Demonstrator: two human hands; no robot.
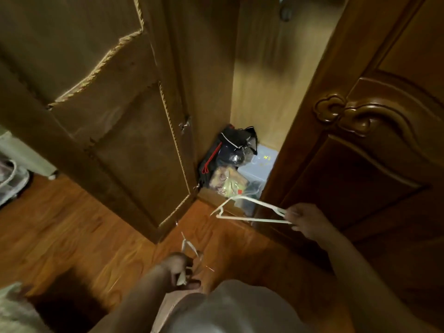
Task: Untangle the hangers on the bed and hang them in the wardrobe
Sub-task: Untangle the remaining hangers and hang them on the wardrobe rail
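Observation:
I stand in front of the open wooden wardrobe point(259, 75). My right hand point(307, 218) grips a white plastic hanger point(249, 211) by one end, holding it out flat at the foot of the wardrobe opening. My left hand point(179, 270), low and close to my body, is closed on more white hangers point(189, 246) that stick up from my fist; motion blur hides how many there are. No rail shows in the wardrobe.
The left wardrobe door point(108, 131) swings open toward me; a carved door point(374, 131) stands on the right. Bags point(234, 150) and a clear plastic box point(260, 164) fill the wardrobe floor. A wooden floor point(72, 227) lies below, with a basket point(9, 179) at far left.

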